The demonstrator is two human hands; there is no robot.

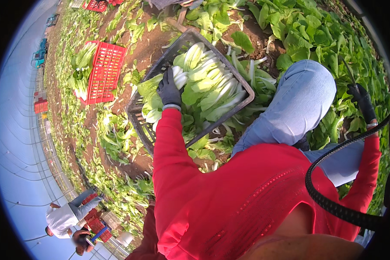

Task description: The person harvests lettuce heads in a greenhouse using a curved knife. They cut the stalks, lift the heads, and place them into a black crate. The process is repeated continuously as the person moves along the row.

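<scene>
In a black plastic crate (248, 92) lie several heads of pale leafy greens (211, 74), packed side by side with white stems showing. My left hand (170, 88), in a dark glove, is over the crate's left part. Its fingers curl on the white stem end of one head (179, 77); the palm side is hidden. Far to the right, beyond my knee, my right hand (360, 99) wears a dark glove too. It grips a narrow-bladed harvesting knife (348, 71), whose blade points up and away over the growing plants (328, 42).
A red plastic crate (105, 73) with cut greens sits tilted at the left. Loose leaves and soil (117, 139) surround the black crate. A black cable (325, 162) crosses by my right arm. Two people (65, 219) are near stacked crates (96, 224) at lower left.
</scene>
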